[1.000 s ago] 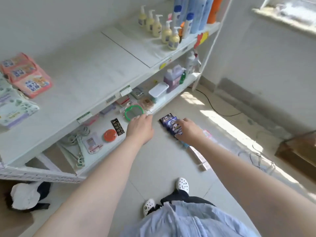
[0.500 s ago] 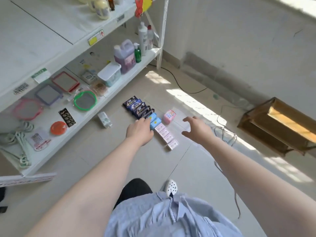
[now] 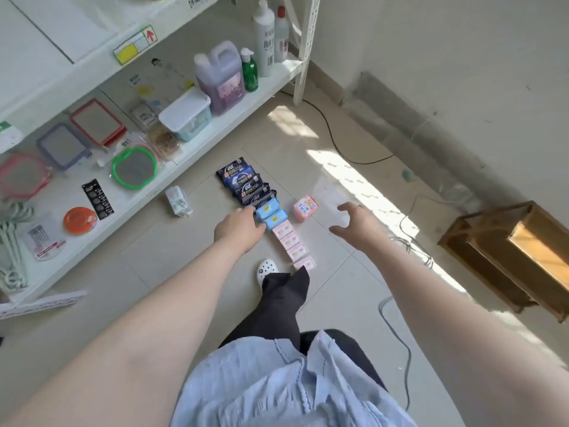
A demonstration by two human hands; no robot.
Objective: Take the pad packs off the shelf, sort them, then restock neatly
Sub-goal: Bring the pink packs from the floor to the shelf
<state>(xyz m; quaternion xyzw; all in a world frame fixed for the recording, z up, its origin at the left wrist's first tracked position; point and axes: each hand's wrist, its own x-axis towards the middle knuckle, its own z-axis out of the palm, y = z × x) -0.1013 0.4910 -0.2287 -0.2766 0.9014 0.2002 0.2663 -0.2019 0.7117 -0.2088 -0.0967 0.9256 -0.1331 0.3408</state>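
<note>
Your left hand (image 3: 239, 229) reaches to the left edge of the two light-blue soft pad packs (image 3: 272, 212), fingers curled toward them; whether it grips or only touches is hidden. Your right hand (image 3: 357, 223) hovers above bare tile, fingers spread and loose, holding nothing.

The packs lie in one row on the pale tiled floor (image 3: 172, 251): dark navy glossy packs (image 3: 243, 183) at the far end, blue ones in the middle, pale pink flat packs (image 3: 291, 241) nearest, ending at your black trouser leg (image 3: 281, 303). A single pink printed pack (image 3: 304, 208) sits just right of the blue ones. A small white-green wrapped pack (image 3: 178, 201) lies left of the row, near the edge of the white bottom shelf (image 3: 197, 143). Open tile lies right of the row up to the grey cable (image 3: 409, 241).
</note>
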